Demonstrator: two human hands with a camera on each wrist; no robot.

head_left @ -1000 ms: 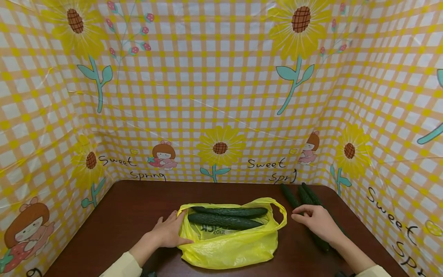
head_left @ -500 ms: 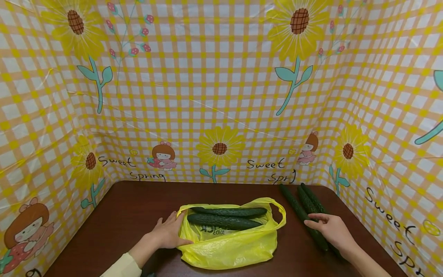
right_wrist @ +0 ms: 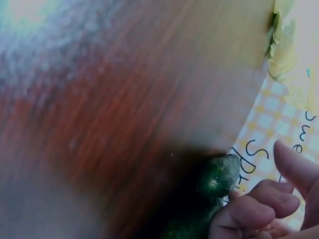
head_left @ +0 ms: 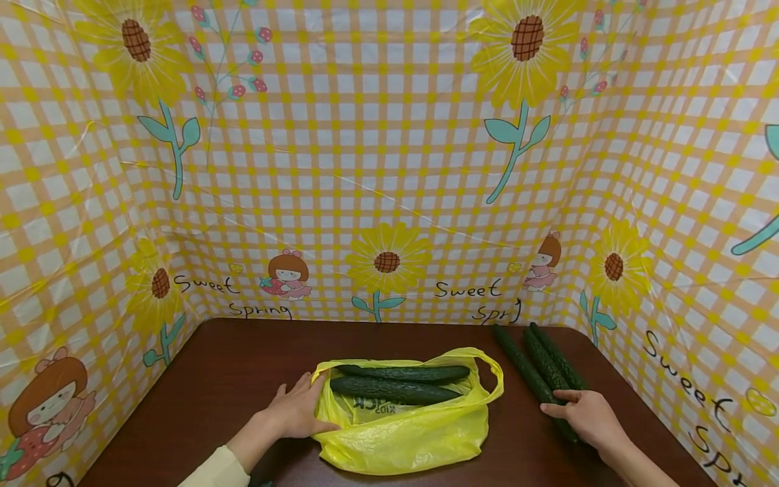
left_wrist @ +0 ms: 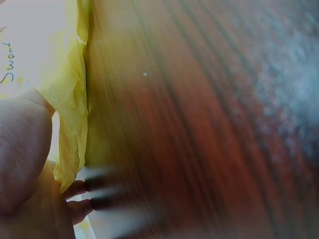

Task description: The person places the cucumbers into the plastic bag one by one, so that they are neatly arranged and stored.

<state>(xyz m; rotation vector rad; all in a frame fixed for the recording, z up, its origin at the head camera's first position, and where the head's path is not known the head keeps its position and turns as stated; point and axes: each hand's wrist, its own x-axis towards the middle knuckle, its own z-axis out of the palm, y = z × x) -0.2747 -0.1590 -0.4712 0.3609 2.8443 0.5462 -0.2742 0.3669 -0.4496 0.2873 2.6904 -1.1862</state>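
Observation:
In the head view, my left hand rests against the left end of a yellow plastic bag, its fingers spread and the thumb at the near rim. Yellow film lies beside the palm in the left wrist view. Two dark green cucumbers lie side by side in the bag's mouth. My right hand is over the near part of several loose cucumbers to the right. In the right wrist view its thumb stands apart from a cucumber end, with bent fingers beside it; the far side of the contact is hidden.
The dark brown table carries the bag at its middle front. Checked cloth walls with printed sunflowers enclose its back and sides. The bag's loop handle sticks out to the right, near the loose cucumbers.
My right hand has moved right and toward me, from beside the bag's handle to over the near part of the loose cucumbers. The left hand and the bag have stayed put.

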